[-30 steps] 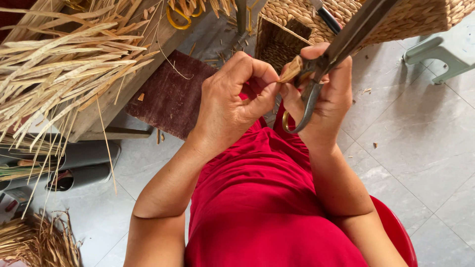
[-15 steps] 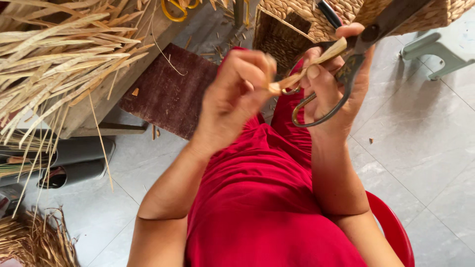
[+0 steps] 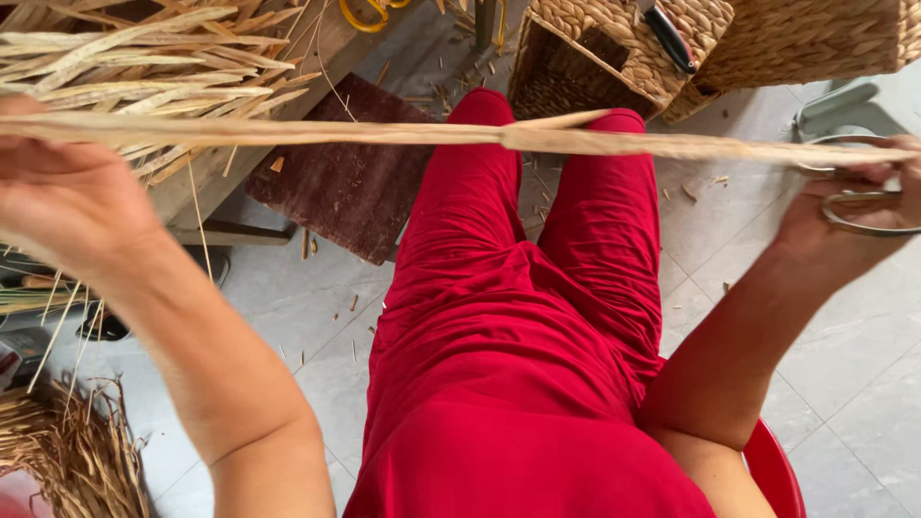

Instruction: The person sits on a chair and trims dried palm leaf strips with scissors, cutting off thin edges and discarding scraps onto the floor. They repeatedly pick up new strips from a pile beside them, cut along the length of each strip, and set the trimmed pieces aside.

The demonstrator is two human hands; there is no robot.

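The strip (image 3: 576, 141) lies level across both knees, held between the hands. The left hand (image 3: 67, 197) grips one end; the right hand (image 3: 849, 216) pinches the other end and holds scissors (image 3: 868, 197).

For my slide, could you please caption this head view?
Left hand and right hand, which also holds metal scissors, stretch a long dried tan reed strip above red-trousered knees.

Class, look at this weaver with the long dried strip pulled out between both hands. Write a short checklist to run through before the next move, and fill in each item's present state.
1. Left hand grips one end of the strip: ok.
2. Right hand holds the other end: ok.
3. Strip taut and level across the knees: ok.
4. Scissors in the right hand, blades closed: cannot tell, blades out of view.
5. Strip free of the straw pile: cannot tell, they overlap in view.
6. Floor free of scraps: not ok.
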